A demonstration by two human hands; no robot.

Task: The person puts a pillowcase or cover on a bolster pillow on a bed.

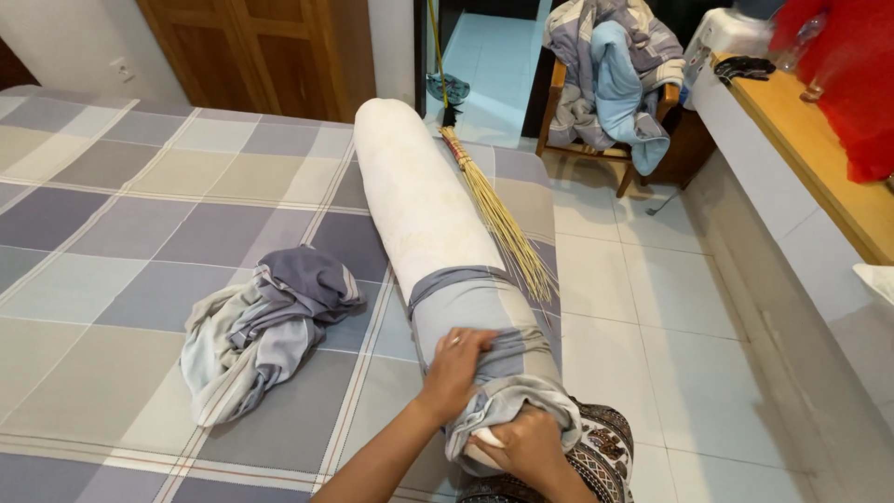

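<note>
A long white bolster pillow (pixel 414 191) lies along the right edge of the bed. A grey checked cover (pixel 475 312) is drawn over its near end. My left hand (pixel 456 371) grips the bunched cover on top. At the very near end of the bolster, my right hand (pixel 531 445) holds the cover's gathered edge, where a bit of white pillow shows. A second crumpled grey cover (pixel 261 326) sits on the bed to the left.
The bed has a grey and beige checked sheet (pixel 130 186). A straw broom (pixel 494 214) leans along the bolster's right side. A wooden chair (pixel 610 93) heaped with clothes stands beyond on the tiled floor. A wooden counter (pixel 819 140) runs along the right.
</note>
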